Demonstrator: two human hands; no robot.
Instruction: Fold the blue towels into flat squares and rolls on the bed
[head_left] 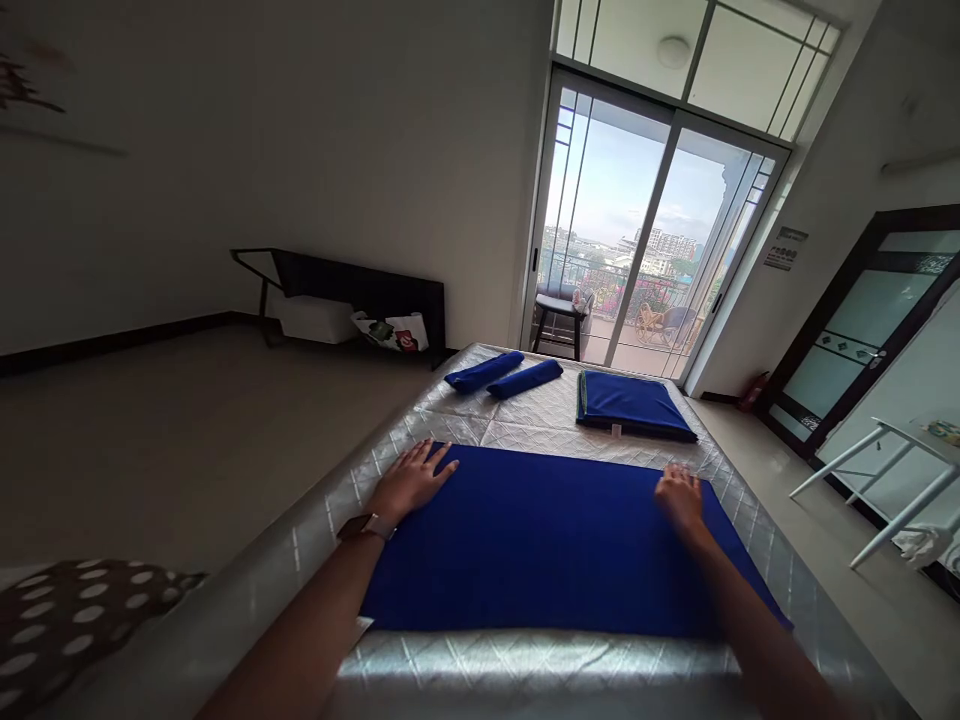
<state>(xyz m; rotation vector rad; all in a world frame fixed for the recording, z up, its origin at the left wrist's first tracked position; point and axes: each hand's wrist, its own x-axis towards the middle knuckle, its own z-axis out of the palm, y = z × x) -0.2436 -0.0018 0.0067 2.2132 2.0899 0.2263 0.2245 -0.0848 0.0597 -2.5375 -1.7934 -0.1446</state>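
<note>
A blue cloth (547, 545), folded into a wide flat rectangle, lies on the mattress (600, 660) in front of me. My left hand (411, 482) rests flat on its far left corner with the fingers spread, a watch on the wrist. Near the far right corner, my right hand (679, 494) presses on the cloth, fingers pointing away and slightly blurred. Beyond the cloth are two rolled blue bundles (525, 379) on the left and a thick folded blue cloth (637, 402) with a small white tag on the right.
A brown polka-dot fabric (90, 620) is at the lower left. By the wall stands a low black bench (360, 280) with a white box (319, 318) beneath it. A white-legged table (900, 480) stands right of the bed. Sliding glass doors (652, 220) are behind.
</note>
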